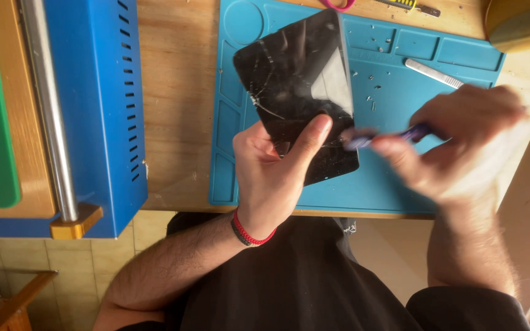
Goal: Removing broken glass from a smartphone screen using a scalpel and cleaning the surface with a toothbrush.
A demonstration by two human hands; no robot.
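A black phone screen with cracked glass point(295, 79) is held tilted above a blue work mat point(394, 178). My left hand point(274, 175) grips the screen's near end, with the thumb pressed on the glass. My right hand point(458, 144) is blurred and holds a thin blue-purple tool point(381, 138), whose tip touches the screen's right edge beside my thumb. Small glass chips lie on the mat to the right of the screen.
A blue metal machine point(102, 116) with a steel bar point(47, 110) stands at the left on the wooden table point(176, 92). A metal tool point(433, 73) lies on the mat's far right. A tape roll point(519, 24) sits at the top right corner.
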